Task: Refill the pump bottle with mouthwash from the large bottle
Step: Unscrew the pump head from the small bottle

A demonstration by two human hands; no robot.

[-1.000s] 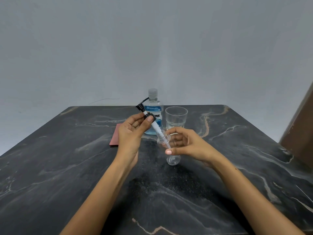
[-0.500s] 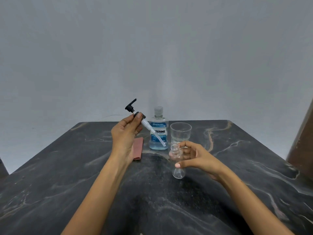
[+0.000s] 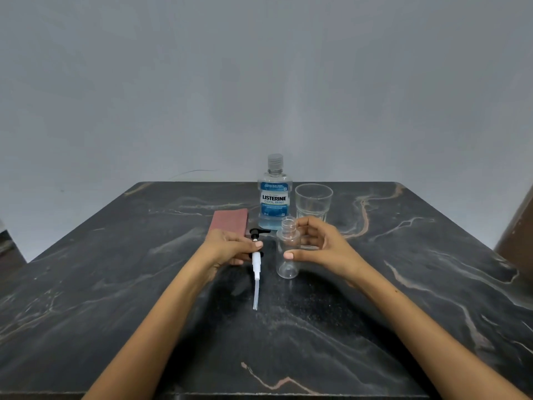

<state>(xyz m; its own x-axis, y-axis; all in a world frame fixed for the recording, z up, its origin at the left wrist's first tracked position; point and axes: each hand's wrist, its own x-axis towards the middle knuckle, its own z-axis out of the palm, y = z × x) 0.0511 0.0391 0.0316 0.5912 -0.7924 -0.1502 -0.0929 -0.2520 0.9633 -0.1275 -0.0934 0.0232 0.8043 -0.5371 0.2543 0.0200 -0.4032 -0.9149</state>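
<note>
A small clear pump bottle stands upright and uncapped on the dark marble table, with no liquid visible in it. My right hand curls round it, thumb on its front and fingers behind. The pump head, black on top with a white stem and a clear tube, lies just left of the bottle with its tube end pointing toward me. My left hand grips it at the black collar. The large mouthwash bottle, holding blue liquid with its cap on, stands behind them.
A clear drinking glass stands right of the mouthwash bottle. A reddish folded cloth lies behind my left hand. A brown piece of furniture rises beyond the table's right edge.
My left hand carried the pump head out of the bottle, then down to the table left of it. My right hand stayed around the bottle.
</note>
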